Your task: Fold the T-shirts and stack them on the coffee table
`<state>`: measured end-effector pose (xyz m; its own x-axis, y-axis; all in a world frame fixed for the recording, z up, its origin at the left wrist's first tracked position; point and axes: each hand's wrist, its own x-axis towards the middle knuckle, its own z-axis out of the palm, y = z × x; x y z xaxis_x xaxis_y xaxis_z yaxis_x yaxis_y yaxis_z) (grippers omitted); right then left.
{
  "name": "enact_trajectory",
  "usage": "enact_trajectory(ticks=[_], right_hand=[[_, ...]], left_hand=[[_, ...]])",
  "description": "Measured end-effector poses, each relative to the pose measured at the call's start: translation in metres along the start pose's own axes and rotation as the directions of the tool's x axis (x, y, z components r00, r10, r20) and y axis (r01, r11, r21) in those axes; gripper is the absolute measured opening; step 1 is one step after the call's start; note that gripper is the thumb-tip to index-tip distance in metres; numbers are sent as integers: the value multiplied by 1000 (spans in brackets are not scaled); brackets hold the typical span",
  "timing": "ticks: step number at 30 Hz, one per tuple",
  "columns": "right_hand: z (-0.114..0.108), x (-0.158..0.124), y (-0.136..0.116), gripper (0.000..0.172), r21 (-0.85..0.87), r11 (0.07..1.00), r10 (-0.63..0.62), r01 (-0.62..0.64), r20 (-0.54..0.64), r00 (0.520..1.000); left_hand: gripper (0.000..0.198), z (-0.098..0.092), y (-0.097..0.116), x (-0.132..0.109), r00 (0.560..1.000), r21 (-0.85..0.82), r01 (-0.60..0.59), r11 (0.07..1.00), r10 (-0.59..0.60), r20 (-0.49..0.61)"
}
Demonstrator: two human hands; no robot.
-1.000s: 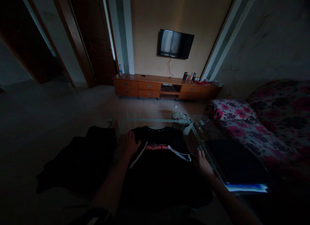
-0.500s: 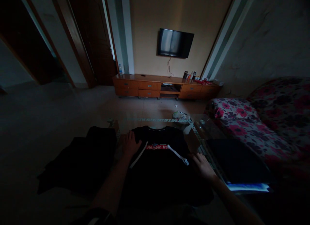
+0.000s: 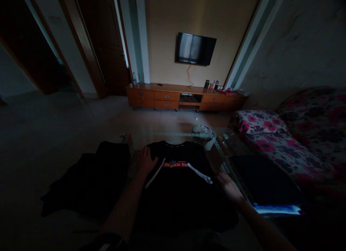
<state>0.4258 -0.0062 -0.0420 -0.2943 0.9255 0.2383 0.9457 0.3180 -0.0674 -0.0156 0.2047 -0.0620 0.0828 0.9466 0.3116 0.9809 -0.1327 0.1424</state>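
A black T-shirt [image 3: 183, 197] lies spread on the glass table [image 3: 173, 134], its collar away from me. White stripes run down both sides of a red printed band on its chest. My left hand [image 3: 146, 161] rests on the shirt's left shoulder and sleeve, fingers apart and laid flat. At the right sleeve, my right hand [image 3: 229, 186] has its fingers closed on the cloth edge; the thumb is hard to see in the dim light. A dark heap of clothing [image 3: 92, 179] lies to the left of the shirt.
Folded dark clothes [image 3: 266, 179], with a blue-white edge below, lie at the right. Beyond them stands a floral sofa [image 3: 281, 146]. A plastic bag [image 3: 202, 131] shows past the table's far edge. Farther back is a wooden TV cabinet [image 3: 166, 96] under a television [image 3: 196, 49].
My right hand has shifted slightly to the right, and the right sleeve with the end of its white stripe has gone with it. My left hand has stayed in place.
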Motion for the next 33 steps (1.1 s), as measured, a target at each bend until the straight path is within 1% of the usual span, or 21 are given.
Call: enact_trajectory(ticks=[3, 5, 7, 9, 10, 12, 14, 15, 17, 20, 22, 24, 26, 28, 30, 33], right_hand=[[-3, 1, 3, 21, 121, 992, 34, -39, 38, 999], [-1, 9, 6, 22, 173, 983, 46, -53, 44, 998], [2, 26, 7, 25, 206, 973, 109, -105, -8, 994], [7, 49, 3, 36, 225, 960, 185, -165, -69, 980], [10, 62, -1, 41, 223, 959, 198, -177, -73, 978], [17, 84, -11, 49, 182, 971, 158, -155, -5, 987], [25, 97, -21, 54, 114, 987, 102, -115, 108, 989], [29, 101, -26, 55, 80, 991, 97, -111, 155, 983], [36, 103, -33, 56, 23, 989, 142, -149, 203, 969], [46, 104, -40, 58, -30, 970, 241, -240, 210, 947], [50, 105, -43, 59, -45, 959, 283, -280, 206, 937], [53, 107, -45, 59, -56, 953, 304, -299, 196, 932], [54, 109, -46, 60, -67, 950, 313, -306, 183, 932], [52, 112, -46, 60, -71, 951, 310, -302, 179, 934], [48, 118, -45, 62, -60, 958, 288, -282, 179, 941], [44, 128, -47, 63, -14, 973, 228, -229, 178, 957]], left_hand=[[75, 0, 0, 0, 1000, 4, -1, 1000, 1, 0], [76, 0, 0, 0, 1000, 8, -4, 1000, 4, 5], [76, 1, 0, 1, 1000, 9, -2, 1000, 2, 17], [76, 2, -1, 1, 999, 7, 1, 1000, -1, 36], [76, 2, -1, 1, 999, 5, 4, 1000, -4, 45], [77, 1, -1, 0, 998, 1, 6, 1000, -6, 61], [79, 1, -2, 0, 998, -2, -1, 1000, 2, 70], [79, 1, -2, 0, 997, -1, -5, 1000, 5, 72], [79, 2, -2, 0, 997, 1, -13, 1000, 13, 70], [79, 3, -1, 0, 998, 9, -13, 1000, 13, 58], [76, 1, 0, 0, 999, 12, -13, 1000, 12, 30], [65, -4, 2, -1, 999, 2, -51, 999, 51, 1], [48, -11, 4, -2, 990, -16, -141, 990, 141, 15], [39, -20, 6, -3, 971, -34, -226, 973, 228, 73], [40, -27, 10, -4, 957, -39, -258, 965, 261, 126], [47, -30, 16, -12, 960, -22, -240, 971, 240, 142]])
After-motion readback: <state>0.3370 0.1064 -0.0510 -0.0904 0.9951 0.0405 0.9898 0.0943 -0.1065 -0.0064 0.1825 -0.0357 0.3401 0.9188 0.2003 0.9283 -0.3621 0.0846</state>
